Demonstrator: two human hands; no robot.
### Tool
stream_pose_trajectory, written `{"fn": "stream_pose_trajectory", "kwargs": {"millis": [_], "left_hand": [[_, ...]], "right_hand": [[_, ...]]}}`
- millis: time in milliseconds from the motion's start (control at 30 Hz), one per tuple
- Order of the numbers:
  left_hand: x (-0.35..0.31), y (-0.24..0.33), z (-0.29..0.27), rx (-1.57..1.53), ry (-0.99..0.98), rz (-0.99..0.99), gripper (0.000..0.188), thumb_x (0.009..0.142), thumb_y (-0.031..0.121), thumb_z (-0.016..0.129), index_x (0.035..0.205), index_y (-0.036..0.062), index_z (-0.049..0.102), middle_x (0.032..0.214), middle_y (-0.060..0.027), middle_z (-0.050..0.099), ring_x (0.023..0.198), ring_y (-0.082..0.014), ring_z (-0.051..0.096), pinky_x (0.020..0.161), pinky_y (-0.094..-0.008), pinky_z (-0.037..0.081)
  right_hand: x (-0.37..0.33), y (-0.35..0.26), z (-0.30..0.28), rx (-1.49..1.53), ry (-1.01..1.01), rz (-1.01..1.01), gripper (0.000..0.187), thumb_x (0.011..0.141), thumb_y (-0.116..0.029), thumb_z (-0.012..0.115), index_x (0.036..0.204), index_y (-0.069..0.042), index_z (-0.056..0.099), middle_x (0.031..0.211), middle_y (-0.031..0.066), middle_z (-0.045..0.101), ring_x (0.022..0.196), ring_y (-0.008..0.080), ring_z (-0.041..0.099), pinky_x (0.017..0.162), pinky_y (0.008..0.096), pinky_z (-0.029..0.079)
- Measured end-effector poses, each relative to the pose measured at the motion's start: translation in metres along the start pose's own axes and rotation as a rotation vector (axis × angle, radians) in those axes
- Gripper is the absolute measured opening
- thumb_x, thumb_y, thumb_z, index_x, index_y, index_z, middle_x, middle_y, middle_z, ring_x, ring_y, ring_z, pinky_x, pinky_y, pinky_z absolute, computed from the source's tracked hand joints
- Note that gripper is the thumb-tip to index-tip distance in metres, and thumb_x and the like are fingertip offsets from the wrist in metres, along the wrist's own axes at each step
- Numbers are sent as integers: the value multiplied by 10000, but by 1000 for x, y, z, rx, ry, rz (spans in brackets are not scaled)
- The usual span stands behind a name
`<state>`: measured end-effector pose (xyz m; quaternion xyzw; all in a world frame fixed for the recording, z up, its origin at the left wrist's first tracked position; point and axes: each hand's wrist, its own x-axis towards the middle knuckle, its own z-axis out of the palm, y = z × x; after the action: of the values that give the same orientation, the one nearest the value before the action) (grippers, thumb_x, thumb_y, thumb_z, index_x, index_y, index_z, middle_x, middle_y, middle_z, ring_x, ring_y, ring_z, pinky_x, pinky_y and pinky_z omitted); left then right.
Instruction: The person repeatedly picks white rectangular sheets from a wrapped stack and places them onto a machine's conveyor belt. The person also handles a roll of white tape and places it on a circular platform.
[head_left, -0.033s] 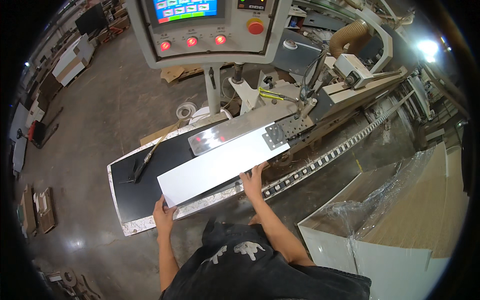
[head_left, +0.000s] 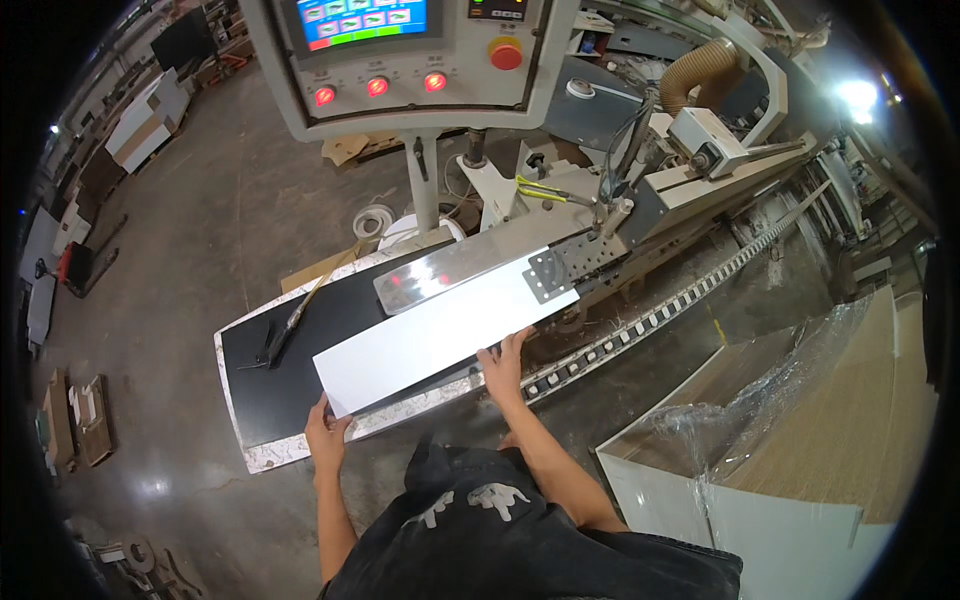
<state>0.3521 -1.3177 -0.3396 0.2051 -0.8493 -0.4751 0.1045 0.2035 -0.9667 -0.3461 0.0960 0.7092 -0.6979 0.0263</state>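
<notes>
A long white board (head_left: 430,345) lies slantwise on the machine's black infeed table (head_left: 270,400). Its far right end runs under a perforated metal plate (head_left: 548,277). At the near left corner my left hand (head_left: 327,430) is closed on the board, thumb and fingers at the edge. Farther right, my right hand (head_left: 505,368) rests its fingertips against the board's near long edge, close to the machine; part of its grip is hidden. A shiny metal fence (head_left: 430,278) borders the board's far side.
A control panel (head_left: 400,100) with screen and lit buttons stands ahead. Dark-tipped tools (head_left: 275,345) lie on the table; yellow-handled pliers (head_left: 542,190) sit by the machine head. A roller track (head_left: 640,330) runs along the right. Film-wrapped boards (head_left: 790,420) stand at lower right.
</notes>
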Motion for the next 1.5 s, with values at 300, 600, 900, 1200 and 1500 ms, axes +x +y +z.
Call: {"fn": "stream_pose_trajectory", "kwargs": {"millis": [300, 600, 900, 1200, 1500], "left_hand": [[-9, 30, 41, 131, 60, 61, 633, 809, -5, 796, 1406, 42, 591, 1377, -142, 596, 1180, -287, 628, 876, -376, 567], [-5, 97, 111, 337, 68, 243, 631, 784, 69, 815, 1380, 23, 615, 1486, -183, 540, 1366, -410, 482, 1174, -485, 368], [15, 140, 170, 538, 78, 591, 555, 764, 282, 849, 1205, 1, 661, 1401, -163, 602, 1322, -410, 514, 1070, -521, 405], [24, 161, 239, 339, 63, 648, 558, 713, 265, 887, 1151, 1, 663, 1355, -179, 612, 1263, -396, 537, 1046, -515, 402], [19, 188, 204, 201, -251, 631, 530, 859, 191, 805, 1338, 26, 651, 1473, -245, 521, 1390, -437, 462, 1157, -544, 356]], "right_hand": [[21, 19, -41, -269, -9, -192, 956, 943, -134, 710, 1588, 160, 69, 1670, 374, -238, 1611, 453, -67, 1270, 434, 176], [73, -3, -118, -315, 33, -167, 889, 939, -129, 706, 1494, 268, 137, 1636, 447, -185, 1568, 570, 26, 1282, 470, 183], [148, 29, -185, -254, 174, -224, 1022, 865, -94, 763, 1549, 220, 72, 1672, 426, -37, 1571, 493, 179, 1274, 429, 199], [52, -62, -199, 509, -228, 313, 913, 1090, -404, 576, 1676, -6, 1, 1734, 234, 158, 1543, 381, 344, 1204, 527, 396], [14, -47, -69, 966, -140, 227, 1013, 1005, -672, 569, 1643, -1, 155, 1512, 85, 425, 1454, 227, 380, 1255, 444, 249]]}}
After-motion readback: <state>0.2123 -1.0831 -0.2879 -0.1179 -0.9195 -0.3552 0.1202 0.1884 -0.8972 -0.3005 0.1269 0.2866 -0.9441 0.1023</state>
